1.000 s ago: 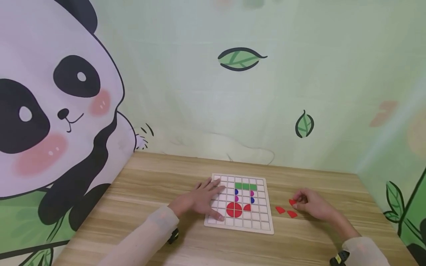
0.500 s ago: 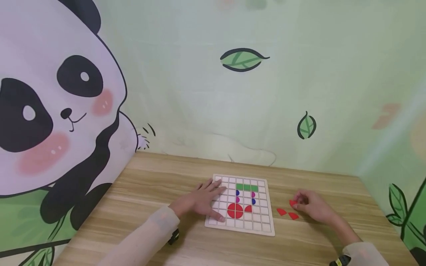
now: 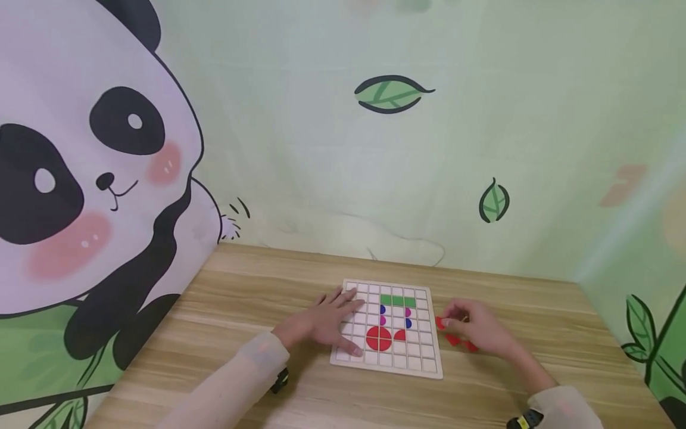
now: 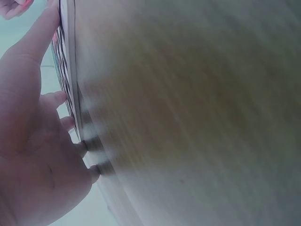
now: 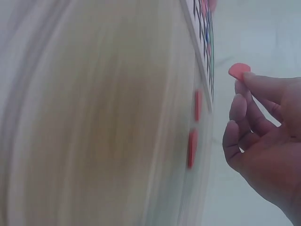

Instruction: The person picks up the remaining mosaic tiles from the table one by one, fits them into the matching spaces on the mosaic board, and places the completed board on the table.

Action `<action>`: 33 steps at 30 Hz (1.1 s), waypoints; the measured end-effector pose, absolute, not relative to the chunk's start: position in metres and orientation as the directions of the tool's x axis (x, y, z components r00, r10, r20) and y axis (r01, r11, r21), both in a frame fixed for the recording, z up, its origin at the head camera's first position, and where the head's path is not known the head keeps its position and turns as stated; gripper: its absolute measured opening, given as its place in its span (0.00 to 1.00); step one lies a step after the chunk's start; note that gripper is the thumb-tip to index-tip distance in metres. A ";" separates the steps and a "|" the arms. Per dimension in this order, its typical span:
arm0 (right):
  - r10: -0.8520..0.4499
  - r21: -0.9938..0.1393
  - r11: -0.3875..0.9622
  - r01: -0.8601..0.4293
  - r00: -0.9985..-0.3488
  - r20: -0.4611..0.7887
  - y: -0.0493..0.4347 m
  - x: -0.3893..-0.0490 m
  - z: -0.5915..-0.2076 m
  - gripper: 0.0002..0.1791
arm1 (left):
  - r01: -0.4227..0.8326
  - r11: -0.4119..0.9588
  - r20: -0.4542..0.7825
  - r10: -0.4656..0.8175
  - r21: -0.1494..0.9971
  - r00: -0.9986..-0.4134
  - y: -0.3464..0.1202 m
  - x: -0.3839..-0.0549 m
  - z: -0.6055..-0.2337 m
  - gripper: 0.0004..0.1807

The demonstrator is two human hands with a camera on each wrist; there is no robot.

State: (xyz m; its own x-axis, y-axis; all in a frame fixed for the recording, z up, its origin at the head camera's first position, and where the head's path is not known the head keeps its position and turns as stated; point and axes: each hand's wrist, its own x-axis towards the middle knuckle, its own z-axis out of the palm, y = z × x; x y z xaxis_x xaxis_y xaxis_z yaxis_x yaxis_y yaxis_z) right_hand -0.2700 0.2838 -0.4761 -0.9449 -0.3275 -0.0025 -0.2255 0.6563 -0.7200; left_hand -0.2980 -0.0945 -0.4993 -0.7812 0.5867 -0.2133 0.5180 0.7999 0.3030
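The red piece now comes just beside the right edge of the board, so it seems nearer to use, though not yet placed. The right hand pinches it; the left hand lies spread on the board. Only the right wrist view shows it clearly lifted above the desk.

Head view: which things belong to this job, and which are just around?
Apparently in the job:
grid board, under the left hand
coloured pieces on it
red piece pinched by the right hand
two more red pieces, loose

Just around:
wooden table
panda backdrop
dark wrist devices
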 end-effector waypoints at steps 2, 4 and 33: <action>-0.336 -0.726 0.648 -0.229 -0.942 -0.004 0.275 -0.269 -0.475 0.09 | 0.516 0.802 -0.214 0.584 0.300 -0.783 -0.094 -0.298 -0.499 0.64; -0.345 -0.724 0.649 -0.232 -0.939 -0.009 0.267 -0.269 -0.474 0.12 | 0.517 0.803 -0.213 0.584 0.298 -0.784 -0.094 -0.299 -0.499 0.64; -0.575 -0.717 0.567 -0.406 -0.818 0.008 0.212 -0.262 -0.493 0.03 | 0.526 0.795 -0.212 0.594 0.302 -0.776 -0.095 -0.298 -0.498 0.64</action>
State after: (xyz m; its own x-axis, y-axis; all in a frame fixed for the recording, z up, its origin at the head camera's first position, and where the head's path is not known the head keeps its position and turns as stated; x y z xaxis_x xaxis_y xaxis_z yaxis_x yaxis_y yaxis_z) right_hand -0.2622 0.2123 -0.4931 -0.8181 -0.5751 0.0078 -0.4056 0.5672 -0.7168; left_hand -0.2975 -0.0952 -0.4979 -0.7761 0.5938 -0.2123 0.5257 0.7952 0.3023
